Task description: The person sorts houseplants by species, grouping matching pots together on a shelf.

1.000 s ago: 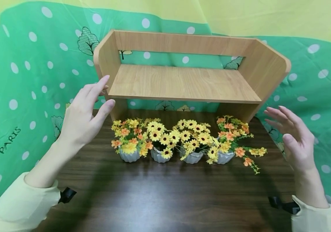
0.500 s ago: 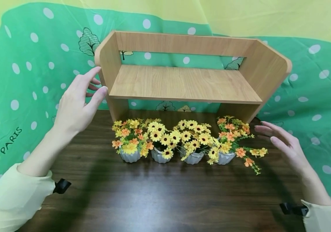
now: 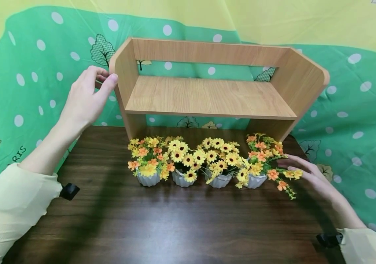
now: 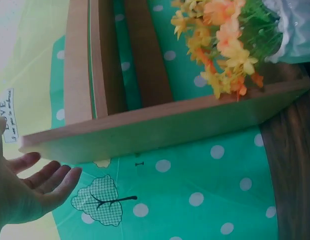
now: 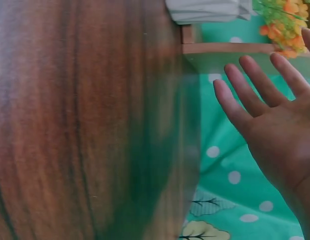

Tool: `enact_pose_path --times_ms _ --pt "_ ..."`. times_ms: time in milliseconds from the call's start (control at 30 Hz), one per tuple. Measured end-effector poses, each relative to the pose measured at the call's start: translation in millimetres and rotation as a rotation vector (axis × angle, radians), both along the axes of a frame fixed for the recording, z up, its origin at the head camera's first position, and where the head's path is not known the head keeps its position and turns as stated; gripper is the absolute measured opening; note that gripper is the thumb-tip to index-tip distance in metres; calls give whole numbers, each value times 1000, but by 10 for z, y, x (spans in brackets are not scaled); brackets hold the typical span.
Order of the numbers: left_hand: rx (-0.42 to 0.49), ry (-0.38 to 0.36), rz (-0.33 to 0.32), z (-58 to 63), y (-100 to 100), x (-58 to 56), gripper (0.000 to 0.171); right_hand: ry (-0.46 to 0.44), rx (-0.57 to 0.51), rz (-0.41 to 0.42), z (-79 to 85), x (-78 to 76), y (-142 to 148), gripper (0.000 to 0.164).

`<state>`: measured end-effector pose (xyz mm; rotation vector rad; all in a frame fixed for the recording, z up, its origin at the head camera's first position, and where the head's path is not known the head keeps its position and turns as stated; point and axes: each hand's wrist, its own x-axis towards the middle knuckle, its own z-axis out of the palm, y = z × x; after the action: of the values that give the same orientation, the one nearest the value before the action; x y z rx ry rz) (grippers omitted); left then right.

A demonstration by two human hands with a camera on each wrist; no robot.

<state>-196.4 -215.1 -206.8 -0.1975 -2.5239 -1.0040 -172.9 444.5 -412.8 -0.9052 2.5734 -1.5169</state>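
A light wooden two-tier desk shelf (image 3: 207, 95) stands at the back of the table. My left hand (image 3: 85, 97) is at the upper front of its left side panel, thumb overlapping the edge in the head view. In the left wrist view those fingers (image 4: 50, 182) are loosely bent beside the panel (image 4: 160, 130), holding nothing. My right hand (image 3: 310, 176) is low at the right, its fingertips partly behind the orange and yellow flowers of the rightmost potted plant (image 3: 255, 179). The right wrist view shows its fingers (image 5: 255, 85) straight and spread near the right panel (image 5: 230, 48).
Several artificial flowers in pale ribbed pots stand in a row before the shelf: an orange and yellow one (image 3: 148, 179) at left, two with yellow dark-centred blooms (image 3: 183, 179) between. The dark wood table (image 3: 174, 227) runs forward. A green dotted cloth (image 3: 43, 73) hangs behind.
My left hand has moved up and left to the panel's upper edge. My right hand has lowered and come inward toward the rightmost plant. Shelf and pots stay in place.
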Motion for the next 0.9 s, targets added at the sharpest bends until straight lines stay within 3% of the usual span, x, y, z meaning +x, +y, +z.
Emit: enact_pose_path --times_ms 133,267,400,600,900 --pt "62 -145 -53 114 -33 -109 69 -42 -75 93 -105 -26 -24 49" --pt "196 -287 -125 193 -46 -227 73 -150 34 -58 -108 7 -103 51" --pt "341 -371 -183 214 -73 -322 70 -239 186 -183 -91 36 -182 53" --pt "458 -473 -252 246 -149 -416 67 -249 245 -161 -143 14 -226 56" --pt "527 -528 -350 319 -167 -526 62 -220 182 -92 -165 13 -257 62"
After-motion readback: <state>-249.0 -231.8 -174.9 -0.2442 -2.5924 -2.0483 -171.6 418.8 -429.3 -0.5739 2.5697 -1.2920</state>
